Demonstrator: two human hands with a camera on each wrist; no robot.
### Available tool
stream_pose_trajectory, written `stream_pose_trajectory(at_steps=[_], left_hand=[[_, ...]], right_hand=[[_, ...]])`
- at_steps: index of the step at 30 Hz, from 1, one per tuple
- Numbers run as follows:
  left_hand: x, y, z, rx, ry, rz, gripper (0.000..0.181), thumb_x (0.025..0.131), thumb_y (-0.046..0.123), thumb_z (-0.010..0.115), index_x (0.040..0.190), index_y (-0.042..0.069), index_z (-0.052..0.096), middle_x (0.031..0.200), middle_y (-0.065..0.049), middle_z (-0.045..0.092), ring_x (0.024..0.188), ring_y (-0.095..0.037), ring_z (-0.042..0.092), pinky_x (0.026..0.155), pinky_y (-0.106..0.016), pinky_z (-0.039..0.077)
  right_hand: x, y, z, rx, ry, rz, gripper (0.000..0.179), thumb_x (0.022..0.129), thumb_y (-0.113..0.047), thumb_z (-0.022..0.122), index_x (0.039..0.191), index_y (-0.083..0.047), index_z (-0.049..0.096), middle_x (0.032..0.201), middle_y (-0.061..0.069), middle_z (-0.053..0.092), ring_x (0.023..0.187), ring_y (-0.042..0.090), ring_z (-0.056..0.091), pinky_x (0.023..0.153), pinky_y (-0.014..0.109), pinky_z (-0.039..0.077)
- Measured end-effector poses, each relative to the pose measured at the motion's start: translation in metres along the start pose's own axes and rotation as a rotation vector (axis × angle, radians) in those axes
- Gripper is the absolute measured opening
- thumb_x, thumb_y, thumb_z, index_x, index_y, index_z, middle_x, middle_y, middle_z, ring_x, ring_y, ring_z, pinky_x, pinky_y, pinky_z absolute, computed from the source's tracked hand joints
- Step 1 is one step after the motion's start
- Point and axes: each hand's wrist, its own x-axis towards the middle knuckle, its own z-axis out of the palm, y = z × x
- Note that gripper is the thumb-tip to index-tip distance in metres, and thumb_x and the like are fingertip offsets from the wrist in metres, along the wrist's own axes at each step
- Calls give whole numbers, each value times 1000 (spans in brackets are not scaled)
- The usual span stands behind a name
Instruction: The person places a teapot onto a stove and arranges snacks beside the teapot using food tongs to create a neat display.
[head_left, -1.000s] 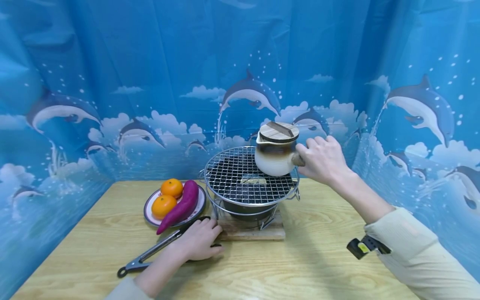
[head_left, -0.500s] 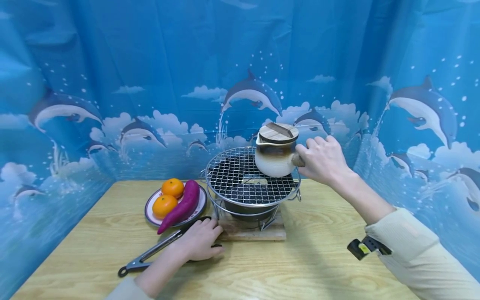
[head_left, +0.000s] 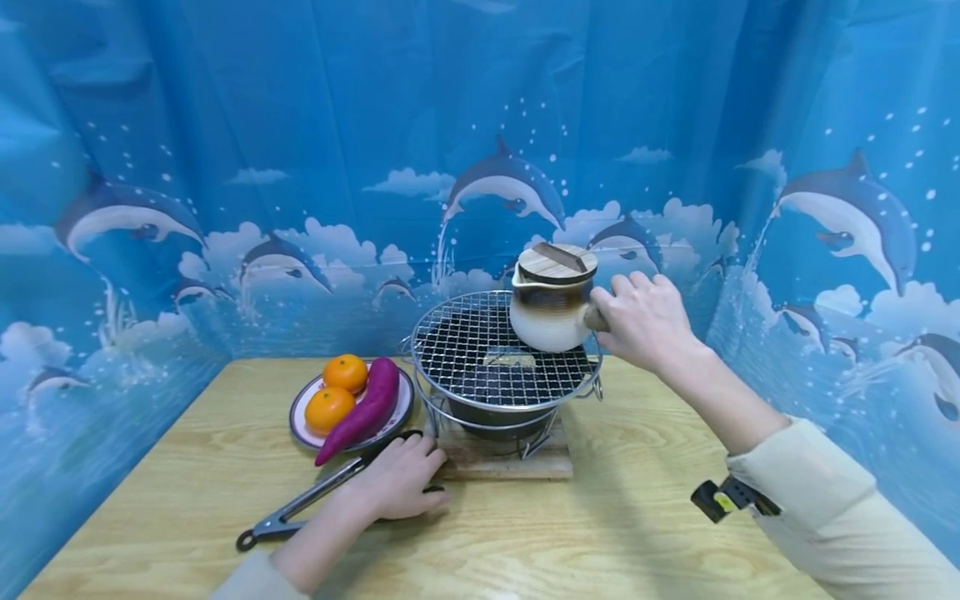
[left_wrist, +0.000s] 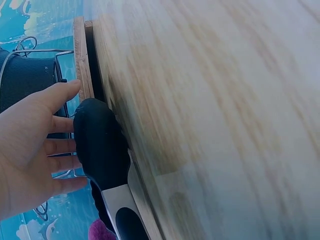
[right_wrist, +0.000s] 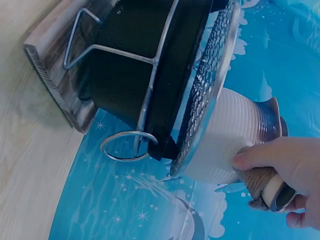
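A cream and brown ceramic teapot point(head_left: 551, 321) with a wooden lid point(head_left: 558, 263) sits at the right rear of the round wire grill rack point(head_left: 487, 367). My right hand point(head_left: 645, 321) grips its side handle, which is wrapped in cord in the right wrist view point(right_wrist: 260, 182). My left hand point(head_left: 401, 479) lies low at the front left of the grill, over the black heads of the kitchen tongs point(head_left: 307, 500). In the left wrist view its fingers are nearly straight beside one tong head point(left_wrist: 102, 142), with the thumb at the wooden board's edge point(left_wrist: 82, 65).
Beneath the rack stands a dark grill bowl point(head_left: 498, 425) in a wire stand on a wooden board point(head_left: 495, 467). Left of it, a plate point(head_left: 408, 404) holds two oranges point(head_left: 328, 411) and a purple sweet potato point(head_left: 367, 417). A blue dolphin curtain point(head_left: 360, 125) hangs behind the table.
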Motion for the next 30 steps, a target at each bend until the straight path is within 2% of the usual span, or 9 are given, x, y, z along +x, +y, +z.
stream_pose_trajectory(at_steps=[3, 7, 11, 14, 19, 22, 30], left_hand=[[0, 0, 0, 4, 5, 0, 41, 79, 48, 64, 93, 10, 60, 86, -3, 51, 84, -22, 50, 71, -37, 42], [0, 0, 0, 9, 4, -1, 41, 79, 49, 65, 93, 10, 60, 86, -2, 50, 84, -21, 50, 71, -37, 42], [0, 0, 1, 13, 7, -1, 42, 78, 50, 65, 93, 11, 60, 86, -2, 50, 83, -21, 50, 70, -37, 42], [0, 0, 2, 11, 8, -1, 42, 78, 50, 65, 93, 11, 60, 87, -3, 51, 83, -21, 50, 70, -37, 42], [1, 0, 2, 8, 0, -1, 42, 79, 49, 64, 93, 11, 60, 88, -3, 51, 84, -22, 50, 71, -37, 43], [1, -1, 2, 10, 2, 1, 42, 79, 49, 64, 93, 11, 60, 88, -3, 51, 84, -22, 50, 70, -37, 43], [-1, -1, 2, 6, 14, 3, 41, 79, 49, 64, 93, 11, 60, 87, -2, 50, 84, -22, 50, 70, -37, 43]], right_hand=[[-4, -2, 2, -16, 70, -2, 29, 70, -19, 74, 77, -4, 51, 69, 10, 46, 62, 27, 41, 50, 36, 31], [-10, -1, 9, -24, 229, -46, 34, 68, -21, 78, 75, -1, 52, 69, 13, 48, 63, 29, 42, 48, 37, 32], [-15, 0, 16, -12, 369, -92, 34, 69, -22, 78, 77, 1, 55, 73, 16, 53, 65, 32, 46, 48, 38, 34], [-18, 1, 21, 8, 440, -111, 31, 71, -21, 75, 82, 2, 58, 76, 18, 56, 66, 35, 49, 48, 39, 36], [-24, 3, 24, 38, 504, -127, 28, 72, -19, 71, 89, 0, 59, 83, 19, 58, 71, 37, 52, 50, 43, 39], [-27, 4, 24, 51, 517, -135, 25, 76, -21, 63, 92, -2, 59, 89, 20, 57, 78, 39, 52, 54, 46, 40], [-37, 4, 23, 73, 564, -173, 33, 85, -29, 48, 100, -2, 60, 99, 23, 55, 87, 42, 51, 61, 53, 41]])
